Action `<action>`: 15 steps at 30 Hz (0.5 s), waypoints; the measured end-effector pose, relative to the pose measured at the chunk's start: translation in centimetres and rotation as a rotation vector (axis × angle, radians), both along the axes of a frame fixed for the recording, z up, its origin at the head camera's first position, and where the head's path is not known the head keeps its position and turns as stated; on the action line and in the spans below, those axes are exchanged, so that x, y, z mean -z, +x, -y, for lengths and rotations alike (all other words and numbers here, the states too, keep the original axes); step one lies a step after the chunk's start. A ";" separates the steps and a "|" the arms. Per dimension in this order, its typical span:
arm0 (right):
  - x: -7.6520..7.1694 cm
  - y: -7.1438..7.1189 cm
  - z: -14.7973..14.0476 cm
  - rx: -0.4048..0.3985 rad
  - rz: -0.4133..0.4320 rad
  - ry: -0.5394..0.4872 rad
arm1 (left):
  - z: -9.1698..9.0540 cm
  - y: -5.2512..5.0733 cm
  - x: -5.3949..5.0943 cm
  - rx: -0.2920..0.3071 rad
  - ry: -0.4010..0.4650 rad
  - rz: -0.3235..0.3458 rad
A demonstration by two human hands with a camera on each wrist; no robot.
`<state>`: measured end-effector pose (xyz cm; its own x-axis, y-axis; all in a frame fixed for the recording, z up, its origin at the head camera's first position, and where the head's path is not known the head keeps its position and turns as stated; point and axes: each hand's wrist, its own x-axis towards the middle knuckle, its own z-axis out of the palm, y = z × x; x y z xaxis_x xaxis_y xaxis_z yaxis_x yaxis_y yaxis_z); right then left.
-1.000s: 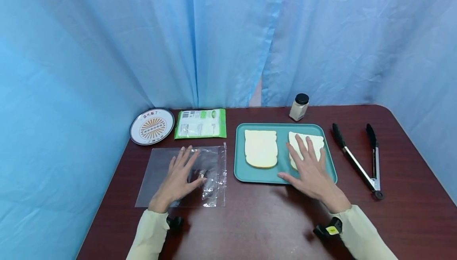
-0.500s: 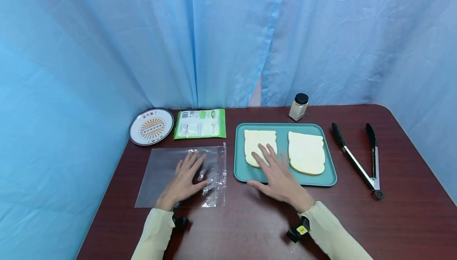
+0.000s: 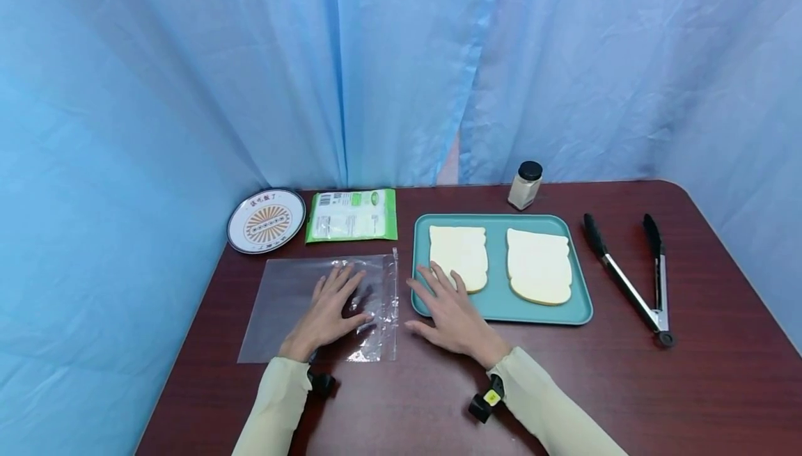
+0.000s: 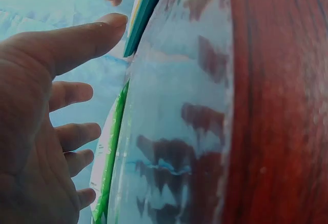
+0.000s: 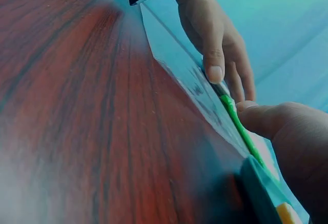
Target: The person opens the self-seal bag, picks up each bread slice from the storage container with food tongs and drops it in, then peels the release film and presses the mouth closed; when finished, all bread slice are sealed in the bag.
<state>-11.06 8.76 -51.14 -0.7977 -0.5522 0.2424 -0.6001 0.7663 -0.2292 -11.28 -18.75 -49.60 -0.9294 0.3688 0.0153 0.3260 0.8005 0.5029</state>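
Note:
A clear zip bag [image 3: 272, 313] lies flat on the table at the left. My left hand [image 3: 327, 318] is over it with fingers spread and holds nothing. In the left wrist view that hand [image 4: 31, 101] appears raised above the bag [image 4: 169, 88]. On a teal tray [image 3: 498, 271] lie a left bread slice [image 3: 459, 248] and a right bread slice [image 3: 539, 268]. Over the tray's front left corner my right hand [image 3: 452, 317] is spread, holding nothing; its fingers hide the lower edge of the left slice. In the right wrist view its thumb [image 5: 261, 119] shows beside the tray [image 5: 256, 183].
Behind the bag are a round patterned plate [image 3: 238, 223] and a green and white packet [image 3: 351, 218]. A black-lidded jar [image 3: 525, 188] stands behind the tray. Spread tongs [image 3: 626, 287] lie at its right. Blue curtains [image 3: 401, 66] hang around the dark wooden table [image 3: 708, 379].
My right hand has moved left, from over the right bread slice, across the left one, to the tray's front left corner. My left hand has shifted slightly right over the bag.

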 end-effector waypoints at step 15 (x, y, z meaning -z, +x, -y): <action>0.6 -0.5 3.1 -0.011 0.066 0.086 | -0.1 -0.7 0.7 0.026 -0.037 0.020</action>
<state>-11.57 5.70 -51.76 -0.8043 -0.5773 0.1405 -0.5941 0.7785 -0.2023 -11.93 -18.67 -50.29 -0.9196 0.3925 -0.0170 0.3370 0.8103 0.4793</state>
